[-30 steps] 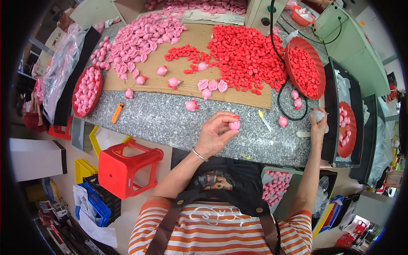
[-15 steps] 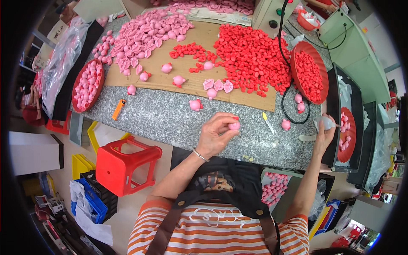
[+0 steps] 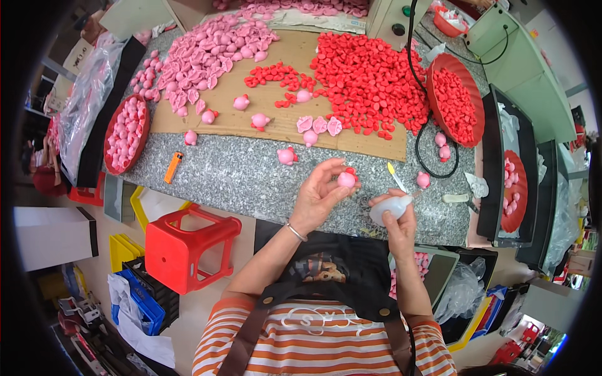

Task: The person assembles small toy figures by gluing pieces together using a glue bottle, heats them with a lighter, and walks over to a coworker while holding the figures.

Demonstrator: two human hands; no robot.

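Centrally, a small pink piece [image 3: 346, 180] sits pinched in the fingertips of the left hand [image 3: 320, 197] above the grey speckled table [image 3: 238, 178], while the right hand [image 3: 396, 216] is closed around a white squeeze bottle [image 3: 387, 208] just beside it, red caps [image 3: 370, 81] heaped beyond

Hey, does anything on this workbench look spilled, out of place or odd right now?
Mostly orderly. A few pink toy figures lie scattered off the cardboard sheet on the bare stone bench, and an orange lighter lies alone near them. The left hand holds a pink piece, the right hand a small white bottle.
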